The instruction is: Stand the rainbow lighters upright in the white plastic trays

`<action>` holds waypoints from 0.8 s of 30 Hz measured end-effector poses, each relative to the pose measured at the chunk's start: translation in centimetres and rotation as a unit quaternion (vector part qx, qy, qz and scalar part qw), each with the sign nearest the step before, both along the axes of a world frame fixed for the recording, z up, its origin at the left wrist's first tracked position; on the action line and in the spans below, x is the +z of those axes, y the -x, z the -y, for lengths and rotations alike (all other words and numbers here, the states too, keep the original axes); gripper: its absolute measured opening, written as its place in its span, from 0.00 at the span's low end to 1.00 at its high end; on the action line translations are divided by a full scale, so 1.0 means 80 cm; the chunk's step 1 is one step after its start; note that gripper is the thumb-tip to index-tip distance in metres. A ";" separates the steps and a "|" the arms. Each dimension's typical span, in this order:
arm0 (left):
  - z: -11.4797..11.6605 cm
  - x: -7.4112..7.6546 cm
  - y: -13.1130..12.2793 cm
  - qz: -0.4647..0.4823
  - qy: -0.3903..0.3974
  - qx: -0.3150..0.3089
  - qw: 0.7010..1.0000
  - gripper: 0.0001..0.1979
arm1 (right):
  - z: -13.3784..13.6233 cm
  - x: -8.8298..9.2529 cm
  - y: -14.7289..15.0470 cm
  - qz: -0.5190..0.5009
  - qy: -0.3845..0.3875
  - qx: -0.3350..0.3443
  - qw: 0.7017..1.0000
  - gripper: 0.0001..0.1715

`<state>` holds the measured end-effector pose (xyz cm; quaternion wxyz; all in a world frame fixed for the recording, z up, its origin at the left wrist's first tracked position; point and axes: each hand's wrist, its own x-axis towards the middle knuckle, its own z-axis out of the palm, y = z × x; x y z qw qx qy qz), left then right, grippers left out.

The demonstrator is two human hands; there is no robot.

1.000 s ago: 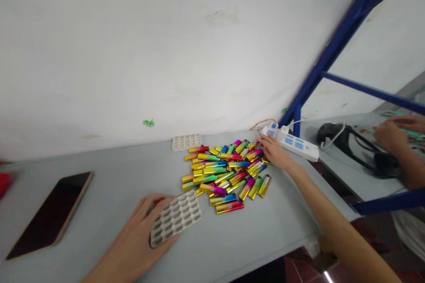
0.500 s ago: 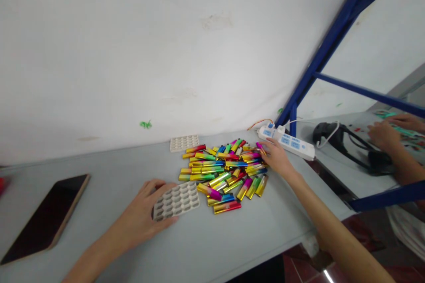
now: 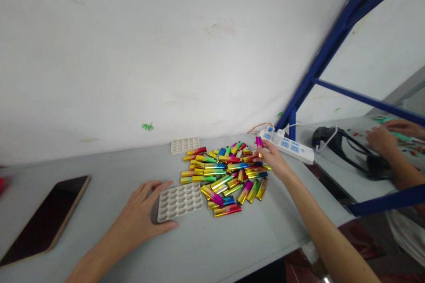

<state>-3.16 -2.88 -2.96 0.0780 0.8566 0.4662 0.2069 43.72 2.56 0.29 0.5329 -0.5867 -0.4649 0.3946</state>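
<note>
A heap of several shiny rainbow-coloured lighters (image 3: 226,173) lies on the grey table (image 3: 109,172). My right hand (image 3: 272,159) is at the heap's far right edge, fingers pinched on one pink lighter (image 3: 259,143) held upright. My left hand (image 3: 142,214) rests on the table and grips the left edge of a white slotted tray (image 3: 179,201), which lies flat just left of the heap.
A second white slotted tray (image 3: 185,145) lies by the wall. A dark phone (image 3: 46,219) sits at the left. A white power strip (image 3: 287,145) lies behind my right hand. Beyond a blue frame (image 3: 318,70), another person's hands (image 3: 387,135) work at a neighbouring table.
My right hand has lifted one pink lighter off the heap's right edge. The tray under my left hand, tilted a second ago, now lies flat on the table.
</note>
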 end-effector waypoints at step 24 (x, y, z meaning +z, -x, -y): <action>0.012 0.014 0.008 0.056 0.070 0.026 0.996 0.34 | -0.011 0.024 0.252 -0.204 0.098 0.164 0.960 0.32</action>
